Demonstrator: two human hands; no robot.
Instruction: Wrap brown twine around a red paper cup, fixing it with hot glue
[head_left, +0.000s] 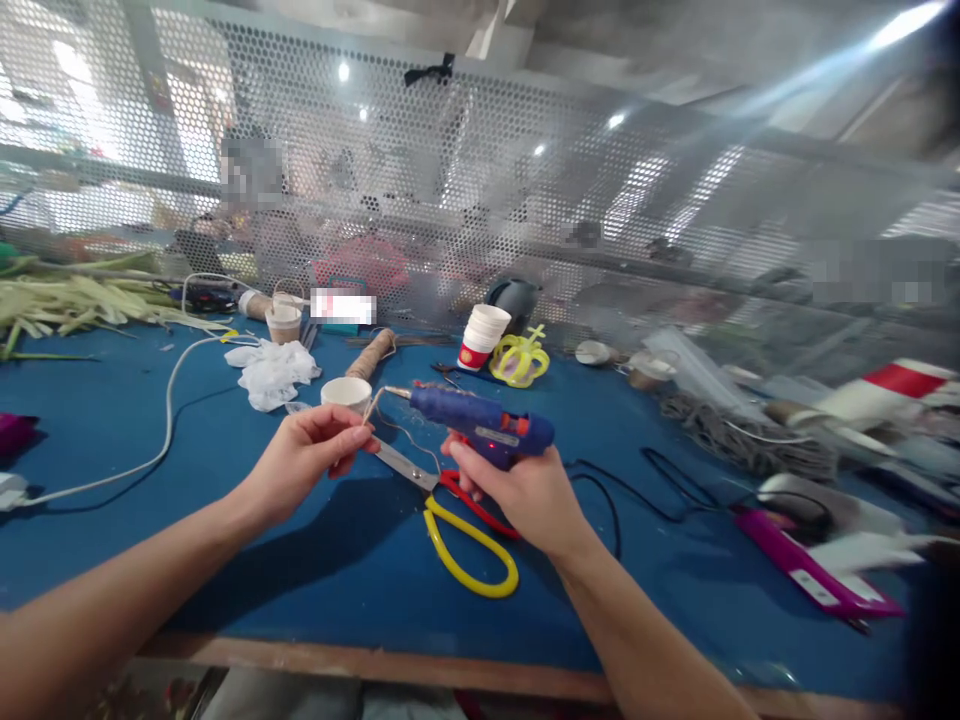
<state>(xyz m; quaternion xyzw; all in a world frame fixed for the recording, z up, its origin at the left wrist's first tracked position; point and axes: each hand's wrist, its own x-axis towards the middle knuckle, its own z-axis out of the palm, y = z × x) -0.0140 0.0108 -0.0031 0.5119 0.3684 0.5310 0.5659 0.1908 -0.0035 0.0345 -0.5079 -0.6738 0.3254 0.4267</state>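
Glue gun (466,412) above; scissors (425,481) beneath

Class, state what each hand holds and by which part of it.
The right hand grips the blue glue gun by its handle; the left hand pinches a thin strand, though which part is unclear.

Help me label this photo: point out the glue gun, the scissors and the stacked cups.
Glue gun (472,413): head view, on its blue body.
Scissors (415,474): head view, on the metal near the pivot.
Stacked cups (486,328): head view, on the stack's white side.
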